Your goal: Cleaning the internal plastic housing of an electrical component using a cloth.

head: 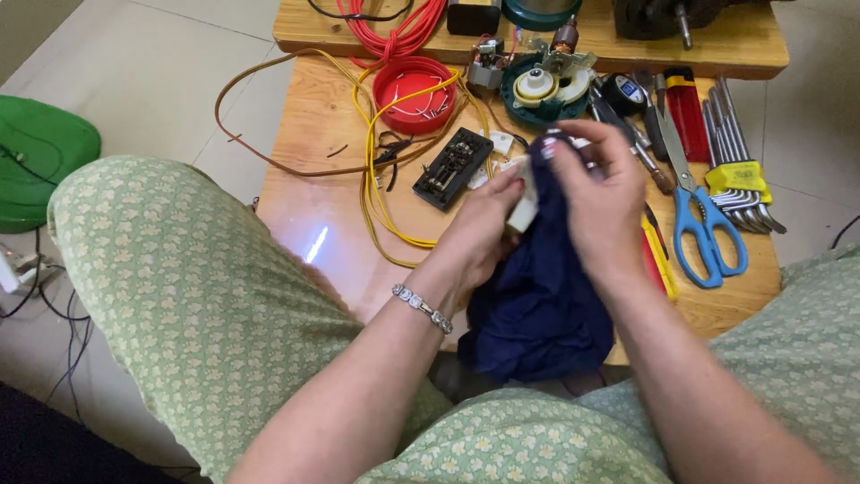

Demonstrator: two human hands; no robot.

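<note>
My left hand (pixel 479 229) grips a small white plastic part (pixel 524 208) over the low wooden table (pixel 313 215). My right hand (pixel 602 199) presses a dark blue cloth (pixel 537 309) against that part. The cloth wraps over the part's far end and hangs down toward my lap. A silver bracelet (pixel 421 307) sits on my left wrist. Most of the white part is hidden by the cloth and my fingers.
On the table lie a black switch block (pixel 452 167), yellow wires (pixel 376 179), a red round lid (pixel 414 93), a teal motor base (pixel 542 90), blue-handled scissors (pixel 703 224), hex keys (pixel 735 152) and screwdrivers. A green object (pixel 40 161) sits on the floor at left.
</note>
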